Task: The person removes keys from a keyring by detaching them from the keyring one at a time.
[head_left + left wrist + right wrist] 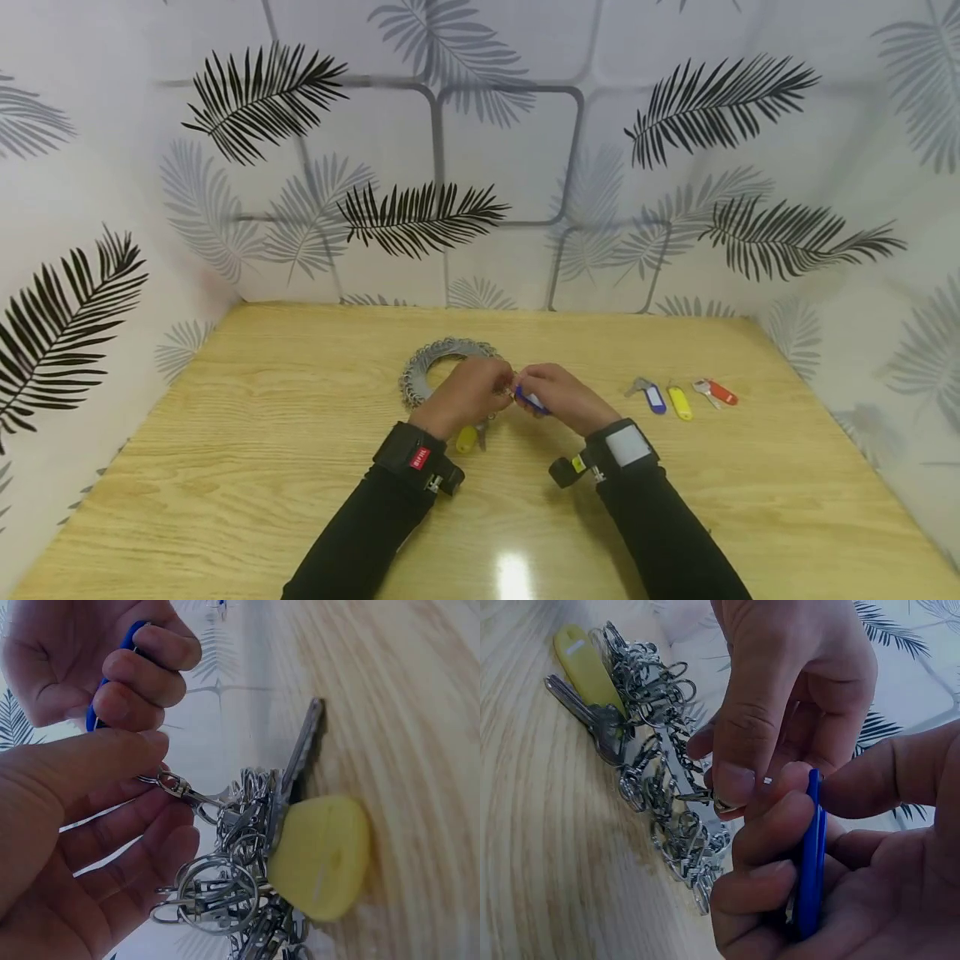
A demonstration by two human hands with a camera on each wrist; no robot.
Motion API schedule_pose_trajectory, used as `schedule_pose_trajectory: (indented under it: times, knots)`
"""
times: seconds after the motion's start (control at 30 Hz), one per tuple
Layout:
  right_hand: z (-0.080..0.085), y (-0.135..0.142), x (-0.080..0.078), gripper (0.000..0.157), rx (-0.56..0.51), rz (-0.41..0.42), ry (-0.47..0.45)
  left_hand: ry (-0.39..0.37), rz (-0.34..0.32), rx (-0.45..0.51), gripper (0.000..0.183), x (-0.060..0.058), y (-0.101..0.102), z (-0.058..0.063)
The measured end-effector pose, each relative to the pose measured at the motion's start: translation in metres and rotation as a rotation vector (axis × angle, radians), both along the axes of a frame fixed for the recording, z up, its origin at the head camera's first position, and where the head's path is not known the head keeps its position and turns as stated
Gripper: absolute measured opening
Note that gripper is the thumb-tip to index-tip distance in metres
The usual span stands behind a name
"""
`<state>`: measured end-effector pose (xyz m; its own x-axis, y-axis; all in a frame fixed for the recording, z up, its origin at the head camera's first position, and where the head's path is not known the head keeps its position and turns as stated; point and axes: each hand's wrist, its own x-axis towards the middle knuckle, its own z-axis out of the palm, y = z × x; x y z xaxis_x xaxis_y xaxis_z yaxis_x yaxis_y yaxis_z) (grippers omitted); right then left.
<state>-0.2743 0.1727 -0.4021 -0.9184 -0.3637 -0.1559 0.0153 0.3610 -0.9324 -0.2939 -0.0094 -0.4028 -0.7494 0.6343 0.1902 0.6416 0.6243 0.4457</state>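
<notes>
My left hand (474,390) pinches a small metal ring on a swivel clasp (178,786). That clasp belongs to a grey hoop (422,367) fringed with metal clasps and split rings. My right hand (561,395) grips a blue key tag (810,862) between fingers and thumb, its edge turned up in the right wrist view. The two hands meet at the fingertips, close to the hoop's right side. A yellow key tag (322,859) with a metal key (302,754) sits at the hoop's near edge. The fingers hide the join between blue tag and ring.
Right of the hands, several tags lie on the wooden table (262,467): a blue tag (656,398) with a key (641,385), a yellow tag (680,403), and a red tag (723,392) with a key (705,390). A leaf-patterned wall covering (510,167) stands behind.
</notes>
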Motion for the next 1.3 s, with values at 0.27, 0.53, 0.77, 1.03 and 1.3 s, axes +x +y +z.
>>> schedule_pose_trajectory:
  times: [0.27,0.53,0.77,1.03,1.3]
  knots:
    - [0.005,-0.002,-0.001,0.029,0.016,-0.015,0.067,0.003,0.035,0.054,0.017,-0.002,-0.005,-0.001]
    - [-0.002,-0.005,-0.001,0.013,0.142,-0.148,0.335,-0.020,0.047,0.110,0.023,-0.003,-0.005,-0.006]
    - [-0.004,-0.005,-0.003,0.008,0.170,-0.172,0.425,-0.030,0.050,0.213,0.019,-0.005,-0.004,-0.008]
    - [-0.006,-0.003,-0.005,0.009,0.164,-0.164,0.398,0.007,0.053,0.207,0.023,-0.005,-0.003,-0.008]
    - [-0.005,-0.002,-0.003,0.011,0.141,-0.171,0.381,0.014,0.062,0.197,0.022,-0.005,-0.002,-0.006]
